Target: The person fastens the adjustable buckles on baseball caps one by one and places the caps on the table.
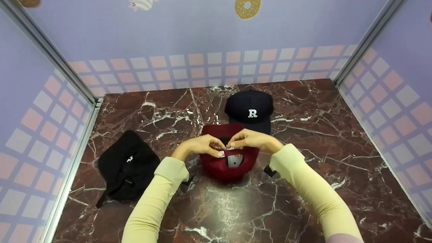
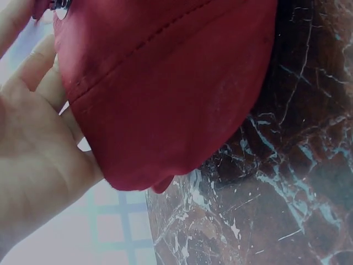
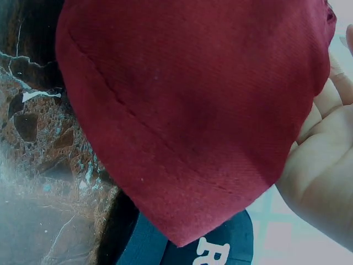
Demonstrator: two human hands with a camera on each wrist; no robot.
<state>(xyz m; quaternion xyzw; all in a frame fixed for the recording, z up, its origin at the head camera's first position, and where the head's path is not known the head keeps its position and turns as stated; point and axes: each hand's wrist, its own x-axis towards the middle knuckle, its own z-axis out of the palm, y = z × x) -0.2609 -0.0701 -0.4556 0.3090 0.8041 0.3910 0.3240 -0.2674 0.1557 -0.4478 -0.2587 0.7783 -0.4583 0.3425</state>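
Observation:
A dark red baseball cap point(image 1: 214, 168) lies on the table with its back opening toward me. Both hands are at the strap above that opening. My left hand point(image 1: 201, 144) pinches the strap by its small metal buckle point(image 1: 221, 154). From the other side, my right hand point(image 1: 253, 139) pinches the strap near its middle. The left wrist view shows the cap's side panel point(image 2: 171, 94) and part of the shiny buckle point(image 2: 62, 9). Red cloth point(image 3: 187, 110) fills most of the right wrist view and hides the right fingertips there.
Behind the red cap sits a navy cap point(image 1: 248, 101) with a white letter R, its brim toward me. A black cap point(image 1: 130, 165) lies at the left of the marbled table point(image 1: 314, 202). Patterned panels point(image 1: 202, 30) enclose the back and both sides.

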